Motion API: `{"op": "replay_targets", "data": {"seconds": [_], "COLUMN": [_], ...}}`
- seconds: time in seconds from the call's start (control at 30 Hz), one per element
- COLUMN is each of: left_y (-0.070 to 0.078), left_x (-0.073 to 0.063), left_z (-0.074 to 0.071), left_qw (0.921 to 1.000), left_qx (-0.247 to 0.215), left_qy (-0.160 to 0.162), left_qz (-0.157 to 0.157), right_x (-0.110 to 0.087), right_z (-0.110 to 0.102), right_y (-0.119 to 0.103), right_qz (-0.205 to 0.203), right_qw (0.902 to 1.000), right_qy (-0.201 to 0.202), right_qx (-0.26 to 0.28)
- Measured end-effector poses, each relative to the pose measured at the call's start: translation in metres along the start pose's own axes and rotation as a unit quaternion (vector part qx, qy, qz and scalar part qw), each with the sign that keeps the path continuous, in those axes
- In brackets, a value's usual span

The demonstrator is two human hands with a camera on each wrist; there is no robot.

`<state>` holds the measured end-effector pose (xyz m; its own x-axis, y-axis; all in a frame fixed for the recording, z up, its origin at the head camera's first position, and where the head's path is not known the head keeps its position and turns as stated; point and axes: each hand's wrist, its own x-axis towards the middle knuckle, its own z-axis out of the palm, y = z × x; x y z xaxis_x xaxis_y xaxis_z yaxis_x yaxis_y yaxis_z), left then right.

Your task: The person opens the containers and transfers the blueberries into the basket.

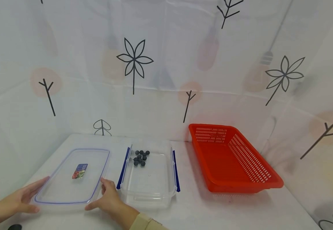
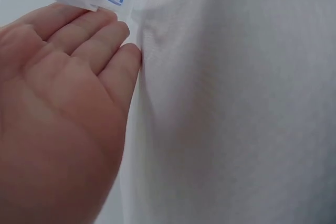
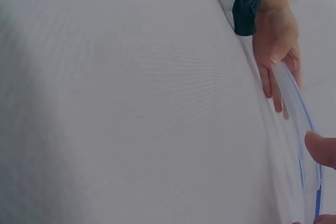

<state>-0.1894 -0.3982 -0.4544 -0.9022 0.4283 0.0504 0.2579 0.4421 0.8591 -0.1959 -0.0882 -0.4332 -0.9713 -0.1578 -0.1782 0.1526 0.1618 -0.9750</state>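
Observation:
A clear lid (image 1: pixel 60 191) with a blue seal and a small printed label (image 1: pixel 80 171) is at the left of the white table. My left hand (image 1: pixel 21 198) holds its near left corner, thumb at the front edge and fingers along the side. At the near right corner my right hand (image 1: pixel 109 198) grips the rim between thumb and fingers. In the right wrist view, both thumbs overlap the lid's edge (image 3: pixel 298 103). Just right of it stands an uncovered clear container (image 1: pixel 147 195) with dark blue side flaps, holding several dark round berries (image 1: pixel 140 158) toward its back left.
A red plastic basket (image 1: pixel 216 163) with perforated sides stands at the right of the table. White patterned cloth (image 1: pixel 160 108) hangs behind the table and along both sides.

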Motion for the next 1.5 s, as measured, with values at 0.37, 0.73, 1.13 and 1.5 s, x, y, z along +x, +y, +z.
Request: {"op": "replay_targets", "data": {"seconds": [0.37,0.73,1.13,1.5], "left_y": [-0.007,0.007,0.056,0.096], "left_x": [0.001,0.005,0.021,0.048], "left_z": [-0.001,0.002,0.022,0.049], "left_qw": [0.9971,0.9870,0.9692,0.9766], "left_qx": [0.060,0.138,0.199,0.060], "left_qy": [0.012,0.015,0.136,0.198], "left_qz": [-0.044,-0.080,-0.052,0.059], "right_x": [0.000,-0.004,-0.021,-0.033], "right_z": [-0.002,-0.009,-0.028,-0.045], "right_y": [0.001,-0.002,-0.026,-0.036], "right_qz": [0.014,-0.002,-0.040,-0.067], "right_qw": [0.9962,0.9923,0.9709,0.9577], "right_qy": [-0.005,-0.060,-0.160,-0.199], "right_qx": [0.085,0.109,0.174,0.197]}}
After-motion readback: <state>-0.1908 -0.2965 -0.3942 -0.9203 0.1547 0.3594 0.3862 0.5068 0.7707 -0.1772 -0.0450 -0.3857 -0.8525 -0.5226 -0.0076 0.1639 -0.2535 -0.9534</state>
